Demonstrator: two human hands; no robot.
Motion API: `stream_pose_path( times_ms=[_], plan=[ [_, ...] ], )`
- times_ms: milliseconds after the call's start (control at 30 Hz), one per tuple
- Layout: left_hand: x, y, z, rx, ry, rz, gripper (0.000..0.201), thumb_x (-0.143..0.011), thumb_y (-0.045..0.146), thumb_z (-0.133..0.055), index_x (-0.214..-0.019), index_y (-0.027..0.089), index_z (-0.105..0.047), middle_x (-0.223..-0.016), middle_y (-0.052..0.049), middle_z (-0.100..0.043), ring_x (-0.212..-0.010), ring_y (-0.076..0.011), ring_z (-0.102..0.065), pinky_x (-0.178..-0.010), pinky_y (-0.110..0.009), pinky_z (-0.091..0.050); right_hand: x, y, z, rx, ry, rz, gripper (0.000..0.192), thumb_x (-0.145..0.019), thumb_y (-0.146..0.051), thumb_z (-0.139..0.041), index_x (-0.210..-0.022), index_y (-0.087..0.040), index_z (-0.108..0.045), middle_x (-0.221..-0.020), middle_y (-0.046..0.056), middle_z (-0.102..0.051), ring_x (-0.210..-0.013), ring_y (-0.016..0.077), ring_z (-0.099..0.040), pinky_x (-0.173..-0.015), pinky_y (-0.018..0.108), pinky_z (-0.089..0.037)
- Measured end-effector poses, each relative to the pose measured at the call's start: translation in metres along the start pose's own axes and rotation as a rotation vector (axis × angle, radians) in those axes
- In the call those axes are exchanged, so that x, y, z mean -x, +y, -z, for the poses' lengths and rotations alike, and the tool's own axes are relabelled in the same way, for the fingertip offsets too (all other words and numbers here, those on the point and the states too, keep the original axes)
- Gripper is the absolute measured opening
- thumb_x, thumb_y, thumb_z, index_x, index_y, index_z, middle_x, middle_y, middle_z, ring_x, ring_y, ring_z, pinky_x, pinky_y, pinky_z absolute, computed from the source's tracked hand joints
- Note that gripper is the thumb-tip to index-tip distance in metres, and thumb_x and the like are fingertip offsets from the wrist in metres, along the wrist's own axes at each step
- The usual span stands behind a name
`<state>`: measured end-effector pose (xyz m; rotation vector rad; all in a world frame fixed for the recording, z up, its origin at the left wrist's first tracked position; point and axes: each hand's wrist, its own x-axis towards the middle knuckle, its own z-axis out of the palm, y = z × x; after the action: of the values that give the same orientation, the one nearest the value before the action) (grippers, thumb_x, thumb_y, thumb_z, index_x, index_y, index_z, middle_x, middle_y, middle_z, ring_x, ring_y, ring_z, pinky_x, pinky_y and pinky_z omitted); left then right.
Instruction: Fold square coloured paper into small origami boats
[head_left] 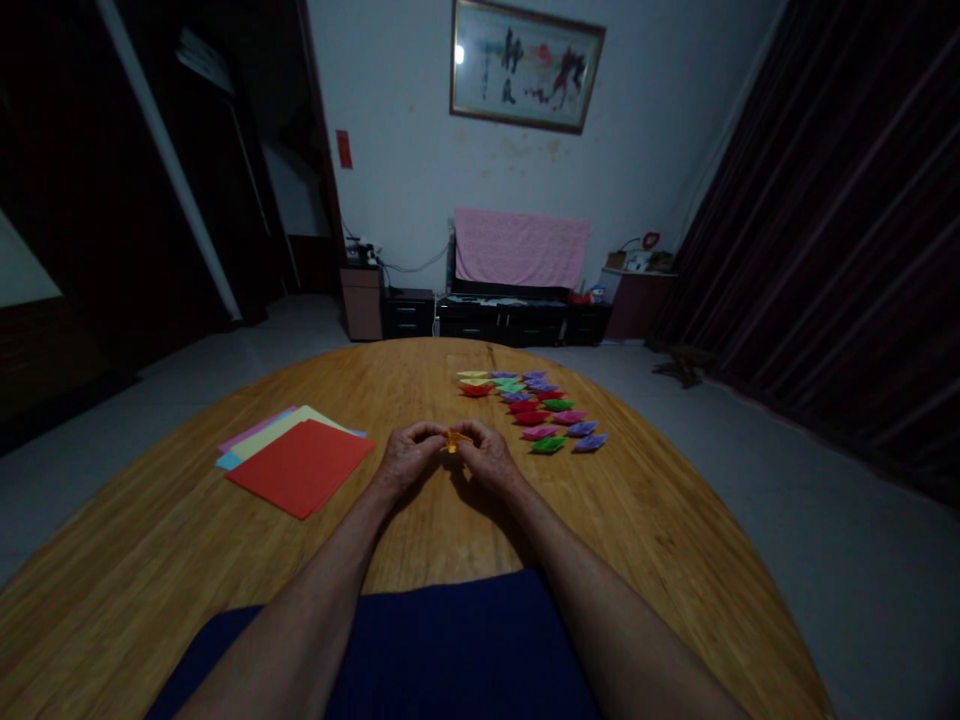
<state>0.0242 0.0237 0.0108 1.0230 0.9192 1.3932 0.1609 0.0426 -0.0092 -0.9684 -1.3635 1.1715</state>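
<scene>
pinched between the left hand (409, 458) and right hand (489, 458) just above the middle of a round wooden table (637, 520): a small orange folded paper (455, 440), fingertips of both hands clamped together on its ends. long axis roughly left to right across the view, one thin tip pointing toward the right hand; finer shape too small to tell. likely risks, judged from the tight grip: a torn or crumpled fold from too hard a pull, or a crooked crease in the dim light. to the left, a stack of coloured sheets (300, 462), red on top; to the right, rows of finished folded pieces (536, 408), well apart from the hands.
</scene>
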Motion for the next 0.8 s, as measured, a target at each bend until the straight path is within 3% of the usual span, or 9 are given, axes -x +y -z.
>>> stream_pose_path(
  times_ms=[267, 600, 800],
  plan=[
    [0.001, 0.003, -0.001, -0.002, 0.005, 0.034, 0.022, -0.053, 0.023, -0.079, -0.071, 0.013, -0.07, -0.06, -0.004, -0.069, -0.05, -0.0146, -0.061, -0.052, -0.025, -0.049, 0.003, -0.004, -0.013, -0.344, 0.081, -0.176, 0.032, -0.062, -0.023, -0.066, -0.093, -0.019, -0.058, -0.062, -0.002, -0.061, -0.052, 0.0133, -0.057, -0.051, 0.024, -0.043],
    [0.003, 0.007, -0.001, -0.014, 0.025, 0.087, 0.025, -0.05, 0.023, -0.081, -0.071, 0.013, -0.072, -0.058, -0.004, -0.068, -0.049, -0.0156, -0.061, -0.05, -0.026, -0.048, -0.003, -0.011, -0.007, -0.388, 0.037, -0.321, 0.038, -0.054, -0.015, -0.062, -0.091, -0.016, -0.062, -0.06, 0.0, -0.063, -0.05, 0.0151, -0.058, -0.052, 0.027, -0.045],
    [-0.002, 0.004, 0.002, 0.033, 0.027, 0.072, 0.026, -0.05, 0.023, -0.082, -0.072, 0.013, -0.073, -0.061, -0.004, -0.069, -0.05, -0.0153, -0.061, -0.05, -0.026, -0.047, -0.001, -0.01, -0.009, -0.442, 0.007, -0.294, 0.033, -0.053, -0.014, -0.064, -0.086, -0.017, -0.061, -0.059, -0.001, -0.061, -0.048, 0.0147, -0.057, -0.049, 0.027, -0.045]
  ],
)
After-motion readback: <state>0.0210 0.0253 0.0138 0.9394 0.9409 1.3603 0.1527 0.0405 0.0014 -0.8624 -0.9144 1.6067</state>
